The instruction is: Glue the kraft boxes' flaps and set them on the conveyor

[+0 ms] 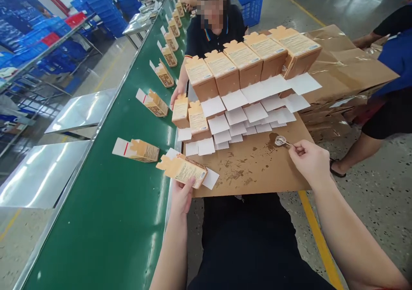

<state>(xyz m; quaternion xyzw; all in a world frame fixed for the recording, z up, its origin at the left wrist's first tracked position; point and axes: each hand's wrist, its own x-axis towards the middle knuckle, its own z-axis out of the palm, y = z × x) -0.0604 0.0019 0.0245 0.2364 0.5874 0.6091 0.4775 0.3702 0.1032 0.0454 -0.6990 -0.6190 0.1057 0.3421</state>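
My left hand (183, 194) grips a small orange-brown printed carton (185, 170) by its near end, with white flaps standing out at both ends. It is held tilted over the edge between the green belt and the cardboard surface. Between the fingertips of my right hand (309, 159) is a thin stick, perhaps a brush, its far end at a small clear round dish (280, 140). Wet brownish spots (240, 172) mark the cardboard (257, 182) around the dish. Just beyond, stacked cartons (251, 69) stand in rows, their white flaps (237, 100) hanging towards me.
A green conveyor belt (106, 204) runs along my left, carrying a line of open cartons (144, 150). A co-worker (214, 19) sits beyond the stack, one hand near a carton. Large cardboard sheets (344, 62) and another person (394, 67) are at right. Blue crates (99, 7) stand far left.
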